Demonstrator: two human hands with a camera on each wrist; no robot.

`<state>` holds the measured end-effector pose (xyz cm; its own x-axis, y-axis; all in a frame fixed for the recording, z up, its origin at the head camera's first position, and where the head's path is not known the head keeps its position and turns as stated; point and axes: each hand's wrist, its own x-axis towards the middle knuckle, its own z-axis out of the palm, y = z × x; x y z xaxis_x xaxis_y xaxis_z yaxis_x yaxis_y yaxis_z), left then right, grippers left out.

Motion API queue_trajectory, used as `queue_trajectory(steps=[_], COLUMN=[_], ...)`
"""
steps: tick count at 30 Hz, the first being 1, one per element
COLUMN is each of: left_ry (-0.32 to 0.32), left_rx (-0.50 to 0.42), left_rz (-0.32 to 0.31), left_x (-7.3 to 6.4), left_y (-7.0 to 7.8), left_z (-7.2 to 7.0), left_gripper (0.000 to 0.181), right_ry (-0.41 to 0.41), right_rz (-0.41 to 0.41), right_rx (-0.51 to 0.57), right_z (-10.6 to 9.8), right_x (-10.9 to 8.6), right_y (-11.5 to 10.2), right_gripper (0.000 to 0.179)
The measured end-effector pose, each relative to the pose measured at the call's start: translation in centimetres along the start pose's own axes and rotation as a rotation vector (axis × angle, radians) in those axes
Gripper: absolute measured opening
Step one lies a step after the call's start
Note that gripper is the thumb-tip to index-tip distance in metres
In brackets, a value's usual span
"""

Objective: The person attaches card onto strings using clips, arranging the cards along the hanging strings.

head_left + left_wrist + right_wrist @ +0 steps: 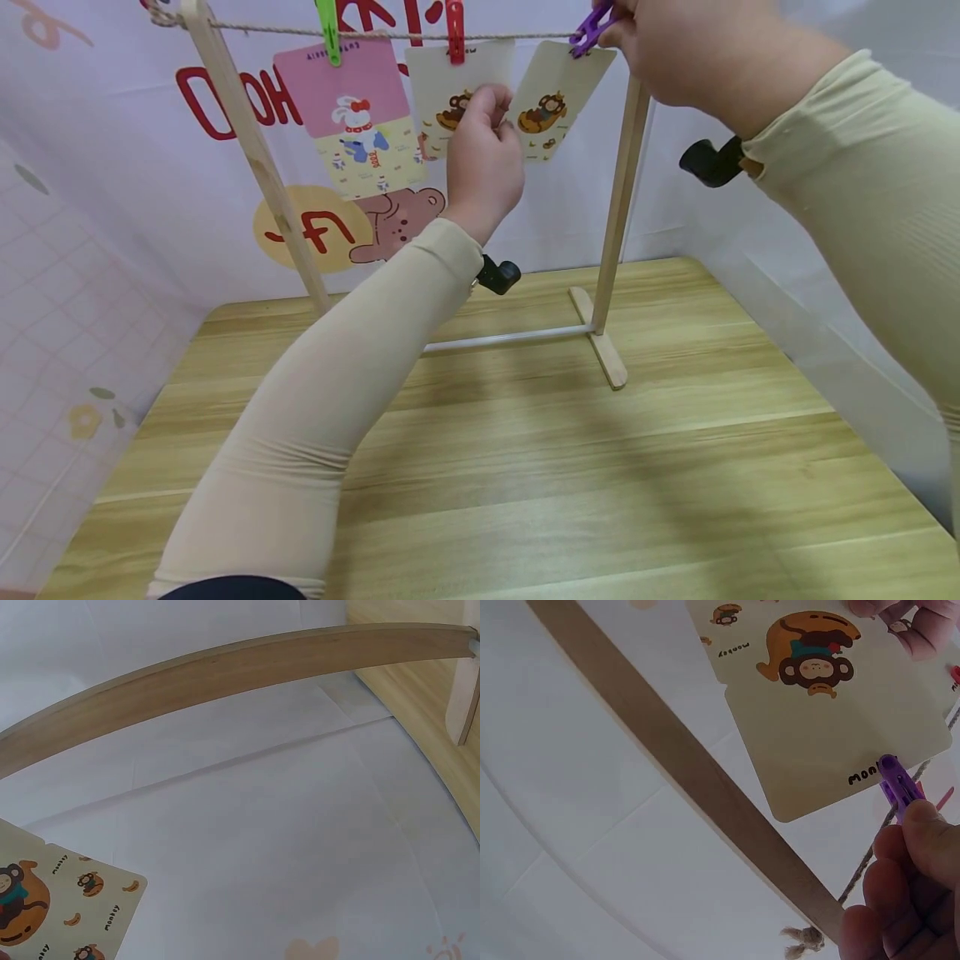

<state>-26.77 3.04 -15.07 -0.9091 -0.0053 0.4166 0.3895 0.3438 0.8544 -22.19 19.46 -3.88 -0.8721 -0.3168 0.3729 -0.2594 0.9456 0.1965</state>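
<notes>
My right hand (693,58) pinches a purple clothespin (590,29) at the rope's right end. The clothespin's tip lies over the top edge of a cream monkey card (542,104), which hangs tilted. My left hand (486,162) pinches that card's left edge; in the right wrist view, the left fingers (926,630) show at the card's side. Left of it, a second monkey card (431,75) hangs from a red clothespin (455,29), partly behind my left hand. Further left, a pink and yellow bunny card (345,92) hangs from a green clothespin (328,33).
The rope (262,30) runs between two wooden posts (621,200) of a stand. A white rod (510,337) joins the posts low down, and a wooden foot (600,342) rests on the wood-grain table (525,483). A printed white backdrop (555,225) stands behind.
</notes>
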Motion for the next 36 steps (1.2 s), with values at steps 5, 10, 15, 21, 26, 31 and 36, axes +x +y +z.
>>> queue_trajectory(steps=[5, 10, 15, 21, 26, 31, 36], left_ry=[0.004, 0.006, 0.02, 0.031, 0.013, -0.005, -0.024], left_rx=[-0.03, -0.057, -0.058, -0.068, -0.091, -0.11, -0.129], left_rz=[0.012, 0.024, 0.049, 0.054, 0.04, 0.033, 0.031], left_x=[-0.02, -0.12, -0.17, -0.15, -0.01, 0.09, 0.13], left_y=[-0.22, -0.46, -0.64, -0.74, -0.8, -0.91, -0.99], left_z=[0.07, 0.2, 0.37, 0.51, 0.59, 0.53, 0.44], left_gripper=[0.022, 0.02, 0.015, 0.01, 0.009, 0.01, 0.012], right_ry=[0.028, 0.056, 0.061, 0.08, 0.079, 0.073, 0.072], right_rz=[-0.002, -0.023, -0.042, -0.062, -0.07, -0.064, -0.069], right_rx=[0.031, 0.038, 0.028, 0.004, -0.008, 0.003, 0.018], right_z=[0.23, 0.46, 0.57, 0.61, 0.71, 0.77, 0.67], right_x=[-0.17, -0.46, -0.58, -0.86, -0.92, -1.0, -0.85], right_y=[-0.24, -0.32, -0.34, -0.28, -0.19, -0.13, -0.17], right_gripper=[0.04, 0.038, 0.038, 0.037, 0.036, 0.035, 0.036])
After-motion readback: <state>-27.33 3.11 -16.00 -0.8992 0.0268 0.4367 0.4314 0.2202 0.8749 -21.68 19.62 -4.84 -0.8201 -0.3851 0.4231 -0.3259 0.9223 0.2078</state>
